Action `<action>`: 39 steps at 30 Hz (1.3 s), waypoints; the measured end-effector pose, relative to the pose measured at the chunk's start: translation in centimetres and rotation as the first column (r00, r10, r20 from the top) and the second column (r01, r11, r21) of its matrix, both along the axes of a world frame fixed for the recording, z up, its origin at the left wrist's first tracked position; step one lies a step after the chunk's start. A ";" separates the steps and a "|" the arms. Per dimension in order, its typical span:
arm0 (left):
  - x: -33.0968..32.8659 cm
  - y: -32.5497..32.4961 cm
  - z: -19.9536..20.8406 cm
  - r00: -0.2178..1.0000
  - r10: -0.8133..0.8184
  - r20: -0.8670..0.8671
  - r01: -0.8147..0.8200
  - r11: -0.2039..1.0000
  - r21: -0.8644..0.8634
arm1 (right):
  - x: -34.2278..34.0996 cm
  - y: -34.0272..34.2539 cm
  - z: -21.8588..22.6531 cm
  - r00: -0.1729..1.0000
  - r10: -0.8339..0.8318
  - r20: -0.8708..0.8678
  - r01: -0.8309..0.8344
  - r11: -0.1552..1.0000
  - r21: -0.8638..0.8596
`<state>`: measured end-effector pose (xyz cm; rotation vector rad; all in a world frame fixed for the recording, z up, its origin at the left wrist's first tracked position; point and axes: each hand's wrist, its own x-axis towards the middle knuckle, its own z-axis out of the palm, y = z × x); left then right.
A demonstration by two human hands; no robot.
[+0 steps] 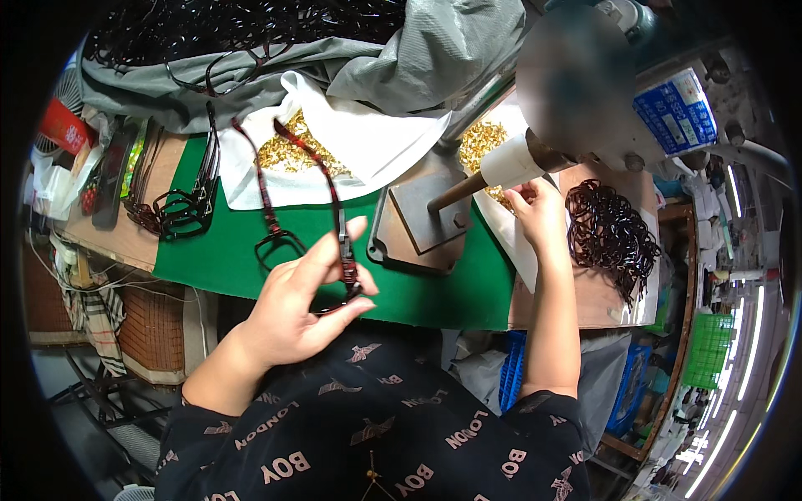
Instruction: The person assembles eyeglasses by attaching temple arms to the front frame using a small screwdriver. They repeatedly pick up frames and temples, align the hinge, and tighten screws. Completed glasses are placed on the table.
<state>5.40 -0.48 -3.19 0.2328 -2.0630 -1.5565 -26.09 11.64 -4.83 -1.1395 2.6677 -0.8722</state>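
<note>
Near the front of the green tabletop (209,259), my left hand (301,292) grips a pair of dark red-and-black eyeglass frames (336,200). Its two temples point away from me, and the fingers partly cover the front. To the right, my right hand (539,213) is closed in a pinch beside a heap of small gold metal pieces (482,142) on white sheeting. What lies between those fingertips is too small to make out. Between my hands stands a bench press with a flat metal plate (426,209) and a rod handle (455,192).
More gold pieces (292,150) lie on a white cloth (384,138) at the back. Dark glossy frame parts (610,238) are heaped at the right. Folded eyeglass frames (180,213) stand at the left. A grey cloth (393,71) holds a big dark pile (234,25) behind.
</note>
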 end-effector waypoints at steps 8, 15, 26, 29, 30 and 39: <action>-1.0 0.2 0.5 0.999 -0.043 0.023 0.044 0.996 -0.077 | 0.4 -0.4 -0.6 0.987 0.153 -0.047 -0.145 0.978 0.152; -0.7 0.1 0.2 0.998 -0.038 0.043 0.041 0.996 -0.079 | -1.0 1.7 -0.4 0.995 0.075 -0.071 -0.088 0.975 -0.204; -2.1 0.3 1.0 0.991 -0.126 0.043 0.126 0.992 -0.018 | -0.6 2.8 -0.9 0.918 0.059 0.393 0.132 0.888 -0.441; -2.2 0.4 1.0 0.987 -0.153 0.047 0.148 0.985 0.084 | 0.5 2.7 -0.2 0.920 0.106 0.377 0.090 0.880 -0.467; -2.2 0.5 1.0 0.987 -0.157 0.039 0.151 0.980 0.127 | 1.5 2.3 0.3 0.915 0.165 0.368 0.056 0.851 -0.522; -2.8 0.9 1.3 0.977 -0.214 0.021 0.204 0.954 0.219 | 13.1 0.9 4.4 0.324 0.646 0.692 -0.126 0.754 -0.645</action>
